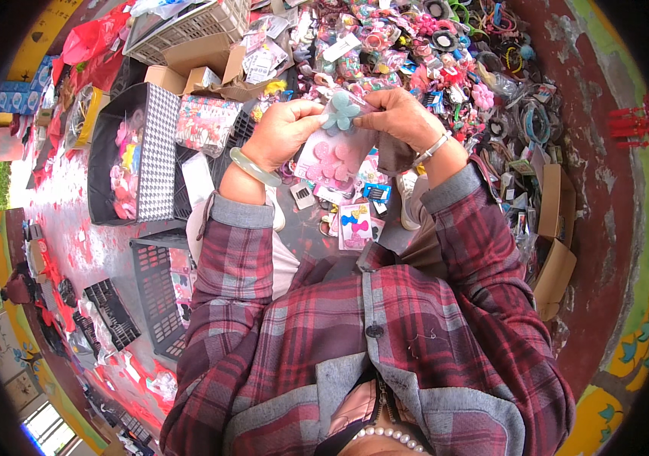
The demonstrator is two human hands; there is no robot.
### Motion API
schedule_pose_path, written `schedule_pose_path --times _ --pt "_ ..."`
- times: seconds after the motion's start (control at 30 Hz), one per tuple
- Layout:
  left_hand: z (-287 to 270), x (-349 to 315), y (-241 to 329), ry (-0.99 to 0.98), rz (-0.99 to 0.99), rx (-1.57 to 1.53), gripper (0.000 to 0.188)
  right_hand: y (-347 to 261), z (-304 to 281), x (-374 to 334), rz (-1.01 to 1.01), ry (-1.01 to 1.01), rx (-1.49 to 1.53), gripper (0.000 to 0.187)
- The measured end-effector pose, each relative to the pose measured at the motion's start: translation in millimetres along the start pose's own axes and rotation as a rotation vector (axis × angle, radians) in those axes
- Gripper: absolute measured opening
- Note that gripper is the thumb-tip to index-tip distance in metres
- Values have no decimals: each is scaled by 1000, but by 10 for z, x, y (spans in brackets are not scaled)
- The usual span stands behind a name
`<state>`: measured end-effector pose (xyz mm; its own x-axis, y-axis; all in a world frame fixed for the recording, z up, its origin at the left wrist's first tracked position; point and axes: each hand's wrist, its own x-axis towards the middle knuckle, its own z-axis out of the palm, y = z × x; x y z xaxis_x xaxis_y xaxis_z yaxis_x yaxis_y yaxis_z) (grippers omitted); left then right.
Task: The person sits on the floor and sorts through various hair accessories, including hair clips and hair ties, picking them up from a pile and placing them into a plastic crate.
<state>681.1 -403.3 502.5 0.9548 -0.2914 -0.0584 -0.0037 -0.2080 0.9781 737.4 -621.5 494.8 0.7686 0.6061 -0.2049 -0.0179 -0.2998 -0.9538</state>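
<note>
Between my hands is a clear packet with a large pink flower hair ornament (332,161) on a pale backing. A teal flower ornament (341,112) shows at its upper end; whether it lies inside the packet or on top of it I cannot tell. My left hand (277,135), with a pale bangle at the wrist, pinches the packet's upper left edge. Thumb and fingers of my right hand (409,120) are closed on the upper right edge, beside the teal flower. Below lies a card of colourful bow clips (355,226), with a small blue packet (376,192) above it.
A large heap of packaged hair accessories (385,45) spreads ahead and right. At left stand a houndstooth-patterned fabric bin (156,156) and a black plastic crate (159,292). Open cardboard boxes (201,57) sit at the far left, with another carton (556,205) at right.
</note>
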Motion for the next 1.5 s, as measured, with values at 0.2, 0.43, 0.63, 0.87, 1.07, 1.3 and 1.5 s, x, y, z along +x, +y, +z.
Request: schedule_pose_path --times 0.2,0.43,0.63,0.87,1.07,1.3,1.5 --pt "0 5 -31 132 40 37 13 6 -29 28 -31 -58 -20 25" --pt "33 -23 14 64 218 573 13 -200 27 -83 -389 274 -616 36" --pt "138 15 -58 -105 367 895 11 -166 164 -101 -288 -10 -858 18" --pt "111 93 20 437 589 957 13 -59 59 -66 -108 265 -788 17" --pt "-108 35 -98 835 355 467 19 -104 -162 -77 8 372 163 17" --pt "-175 44 -131 918 245 98 21 -1 -183 -10 52 397 190 15" --pt "-141 -1 -39 894 166 -34 24 -70 -137 2 179 405 -72 14"
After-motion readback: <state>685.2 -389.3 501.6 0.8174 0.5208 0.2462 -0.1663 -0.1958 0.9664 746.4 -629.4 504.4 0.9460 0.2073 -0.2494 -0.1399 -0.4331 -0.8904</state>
